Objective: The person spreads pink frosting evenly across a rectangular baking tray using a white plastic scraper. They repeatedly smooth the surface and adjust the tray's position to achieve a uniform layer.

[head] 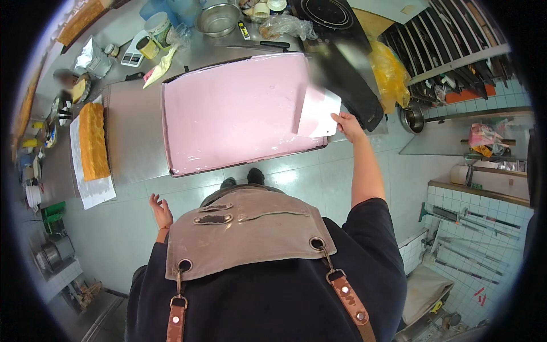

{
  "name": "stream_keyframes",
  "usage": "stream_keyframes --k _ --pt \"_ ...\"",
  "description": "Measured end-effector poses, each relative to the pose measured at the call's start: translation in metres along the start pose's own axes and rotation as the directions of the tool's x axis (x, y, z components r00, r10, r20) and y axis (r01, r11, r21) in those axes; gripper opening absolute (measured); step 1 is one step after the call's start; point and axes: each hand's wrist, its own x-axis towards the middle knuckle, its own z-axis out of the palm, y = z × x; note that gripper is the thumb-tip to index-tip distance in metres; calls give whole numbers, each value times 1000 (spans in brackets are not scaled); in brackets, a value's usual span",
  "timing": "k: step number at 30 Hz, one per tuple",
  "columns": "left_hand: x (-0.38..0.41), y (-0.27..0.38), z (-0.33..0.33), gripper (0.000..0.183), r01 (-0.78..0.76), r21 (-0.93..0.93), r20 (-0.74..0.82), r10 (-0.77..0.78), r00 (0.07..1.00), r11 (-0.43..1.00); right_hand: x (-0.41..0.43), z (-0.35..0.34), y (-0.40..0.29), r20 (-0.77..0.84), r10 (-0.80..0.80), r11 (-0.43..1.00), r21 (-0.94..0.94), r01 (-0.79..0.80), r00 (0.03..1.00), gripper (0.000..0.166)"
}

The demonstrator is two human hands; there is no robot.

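A wide, dark-rimmed baking tray [248,163] lies before me on the steel worktop, filled almost to its rim with smooth pink batter or cream [230,111]. My right hand [348,125] grips a flat white plastic dough scraper [321,109] by its outer edge. The scraper lies over the right end of the pink layer, and its far side is smeared with pink. My left hand [161,213] hangs beside my apron [252,239], fingers apart and holding nothing, short of the tray's front left corner.
A long golden cake roll [93,141] rests on white paper [95,194] at the left. Behind the tray are a piping bag [162,67], a long knife [273,44], a metal bowl [218,19] and a kitchen scale [133,54]. An induction hob [327,15] stands back right, beside a tray rack [453,34].
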Motion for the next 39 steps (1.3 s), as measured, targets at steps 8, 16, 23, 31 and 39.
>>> stream_keyframes --k 8,16,23,31,39 --pt "51 -3 -3 49 -57 -179 -102 39 994 982 -24 50 34 -34 51 993 110 -46 998 17" --pt "50 -10 4 49 148 -424 43 -143 989 894 -61 91 48 -145 1 920 389 56 989 15" --pt "82 -11 -18 49 154 -507 1 -178 984 848 -92 162 12 -465 -376 912 -34 408 801 14" --pt "104 0 2 44 56 -513 60 -30 998 856 -173 222 -45 243 -964 -210 -945 250 110 18" --pt "108 -17 -14 43 98 -488 72 -71 995 867 -196 238 -26 154 -972 -92 -944 318 176 20"
